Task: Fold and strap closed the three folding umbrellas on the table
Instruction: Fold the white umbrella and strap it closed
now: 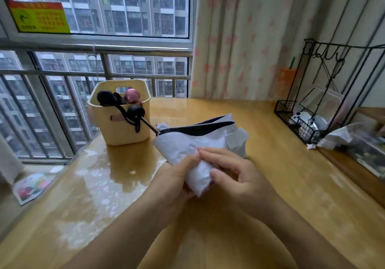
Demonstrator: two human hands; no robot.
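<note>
Cream basket [123,131] stands on the glossy wooden table [281,175], at its far left edge by the window rail [93,49]. 2 umbrellas stand in it, handles up: a black handle [106,98] at the basket's left, a pink handle [132,96] at its back right; the basket wall hides their canopies. A black cord [121,109] hangs down the basket's front. The 3rd, the pale umbrella [187,143], is just right of & in front of the basket, canopy loose & unstrapped, dark lining showing along the top fold. Its round black knob [135,112] overlaps the basket's front right corner; can't tell if they touch. A thin shaft [149,125] runs from the knob down-right into the fabric. Left hand [177,177], in front & right of the basket, wraps curled fingers round the canopy's near end, thumb lying on the fabric. Right hand [235,175], farther right of the basket, holds the same end: fingers laid over the top, thumb pressing in from the near side, so the cloth is pinched between them. Well right of the basket, at the table's far right edge, stands a black wire rack [284,106] w/ white items inside; a crumpled white bag [337,136] lies just in front of it. Behind the basket to the right hangs a cream curtain [250,39] w/ pink spots. Left of the basket & lower, off the table, lies a colourful card [31,187].
</note>
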